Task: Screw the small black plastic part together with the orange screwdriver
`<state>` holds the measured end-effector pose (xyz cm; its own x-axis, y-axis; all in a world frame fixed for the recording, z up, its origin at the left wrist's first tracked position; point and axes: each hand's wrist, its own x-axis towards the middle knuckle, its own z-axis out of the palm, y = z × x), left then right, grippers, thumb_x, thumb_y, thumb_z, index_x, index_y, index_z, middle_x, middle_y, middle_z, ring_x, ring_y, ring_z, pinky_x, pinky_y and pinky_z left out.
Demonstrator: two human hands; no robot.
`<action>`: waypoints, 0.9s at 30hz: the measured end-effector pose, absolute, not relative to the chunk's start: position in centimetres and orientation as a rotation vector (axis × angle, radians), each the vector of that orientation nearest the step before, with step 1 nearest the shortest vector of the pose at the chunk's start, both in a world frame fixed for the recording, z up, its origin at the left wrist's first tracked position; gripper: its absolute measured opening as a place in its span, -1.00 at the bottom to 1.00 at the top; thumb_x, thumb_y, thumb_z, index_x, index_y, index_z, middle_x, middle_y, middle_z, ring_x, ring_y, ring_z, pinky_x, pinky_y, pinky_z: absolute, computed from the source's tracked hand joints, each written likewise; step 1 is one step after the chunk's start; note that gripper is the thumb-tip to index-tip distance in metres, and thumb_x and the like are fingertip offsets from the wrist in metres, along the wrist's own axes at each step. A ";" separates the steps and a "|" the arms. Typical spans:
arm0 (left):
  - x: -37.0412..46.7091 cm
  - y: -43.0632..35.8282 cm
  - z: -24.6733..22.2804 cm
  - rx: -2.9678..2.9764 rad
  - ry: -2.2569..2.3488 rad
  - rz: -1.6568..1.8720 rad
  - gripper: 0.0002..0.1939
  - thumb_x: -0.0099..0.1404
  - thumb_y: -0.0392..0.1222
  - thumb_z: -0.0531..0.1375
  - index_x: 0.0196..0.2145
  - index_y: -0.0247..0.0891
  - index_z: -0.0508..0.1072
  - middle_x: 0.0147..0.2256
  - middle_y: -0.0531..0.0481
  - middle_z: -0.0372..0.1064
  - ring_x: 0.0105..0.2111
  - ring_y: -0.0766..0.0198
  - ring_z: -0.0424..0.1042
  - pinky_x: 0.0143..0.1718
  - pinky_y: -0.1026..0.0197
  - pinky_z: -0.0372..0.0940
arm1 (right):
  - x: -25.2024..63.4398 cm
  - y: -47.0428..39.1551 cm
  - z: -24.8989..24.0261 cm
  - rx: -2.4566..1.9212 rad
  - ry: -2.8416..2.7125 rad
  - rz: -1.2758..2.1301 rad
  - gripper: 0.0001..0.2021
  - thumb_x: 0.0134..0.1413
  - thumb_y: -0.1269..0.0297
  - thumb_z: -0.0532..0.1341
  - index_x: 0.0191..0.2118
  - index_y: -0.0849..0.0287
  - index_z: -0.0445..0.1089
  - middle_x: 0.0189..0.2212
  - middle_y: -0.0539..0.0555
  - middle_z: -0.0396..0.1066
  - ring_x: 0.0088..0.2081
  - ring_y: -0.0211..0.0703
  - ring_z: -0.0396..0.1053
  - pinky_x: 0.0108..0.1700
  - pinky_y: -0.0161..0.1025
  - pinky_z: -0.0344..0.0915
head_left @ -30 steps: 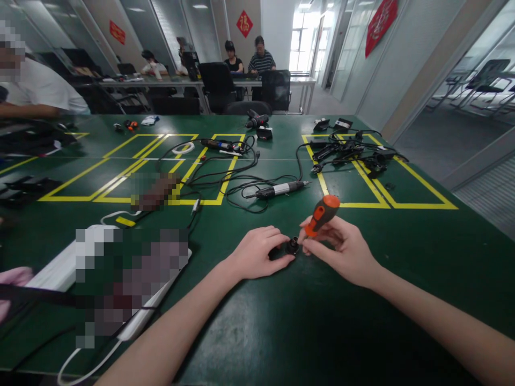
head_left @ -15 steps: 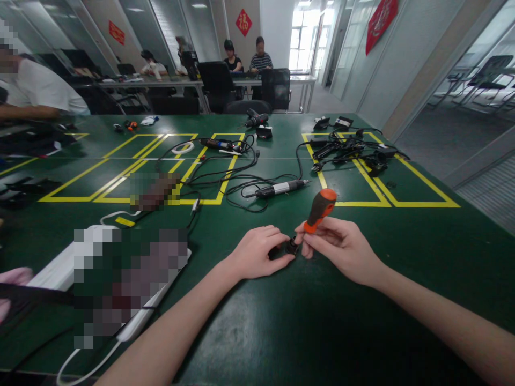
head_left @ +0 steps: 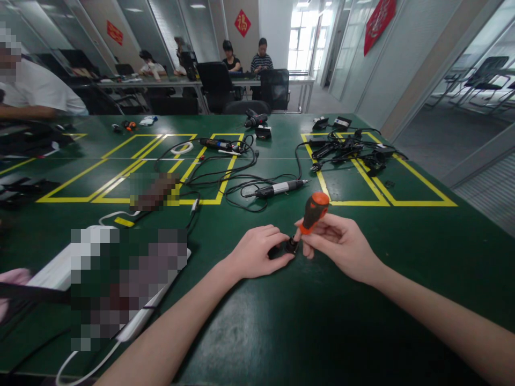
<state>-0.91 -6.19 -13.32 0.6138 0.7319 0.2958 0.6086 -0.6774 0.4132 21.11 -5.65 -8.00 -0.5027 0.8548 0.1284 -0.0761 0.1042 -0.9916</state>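
My right hand (head_left: pixel 341 241) is closed round the lower end of a screwdriver (head_left: pixel 316 209) with an orange and dark grey handle. The screwdriver leans, its handle up and to the right and its tip down toward a small black part (head_left: pixel 291 245). That part sits on the green table, and its exact kind is too small to tell. Gripping it between thumb and fingers is my left hand (head_left: pixel 259 252), which rests on the tabletop. The fingers hide the screwdriver's tip, so I cannot tell how deep it sits in the part.
Beyond my hands lies a corded pen-shaped power tool (head_left: pixel 279 188) with looped cable. Tangled black cables (head_left: pixel 346 147) lie back right, and a drill (head_left: pixel 255 119) sits far back. White power strips (head_left: pixel 140 316), partly pixelated, are at the left. A person in white (head_left: pixel 44 88) sits back left.
The screwdriver's handle has tilted to the left and slightly down, closer to upright. My left hand and the small black part stay in place.
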 end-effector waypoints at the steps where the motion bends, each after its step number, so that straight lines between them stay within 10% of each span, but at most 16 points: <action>1: -0.9 -6.2 -13.3 2.569 1.094 0.652 -0.78 0.40 -0.04 0.19 -0.20 -0.25 0.48 -0.35 -0.01 0.43 -0.32 0.22 0.40 -0.32 0.19 0.24 | 21.1 -5.7 -8.1 -0.779 -1.585 1.516 -0.78 0.14 0.20 0.41 -0.16 0.19 0.49 -0.43 0.03 0.52 -0.46 -0.23 0.49 -0.36 -0.26 0.52; 27: -0.9 -6.2 -13.2 2.587 1.105 0.638 -0.78 0.40 -0.03 0.20 -0.22 -0.25 0.48 -0.34 -0.02 0.44 -0.32 0.22 0.41 -0.34 0.20 0.22 | 21.1 -5.3 -8.1 -0.877 -1.607 1.372 -0.71 -0.09 0.12 0.53 -0.38 0.20 0.52 -0.40 0.06 0.52 -0.51 -0.26 0.42 -0.46 -0.29 0.49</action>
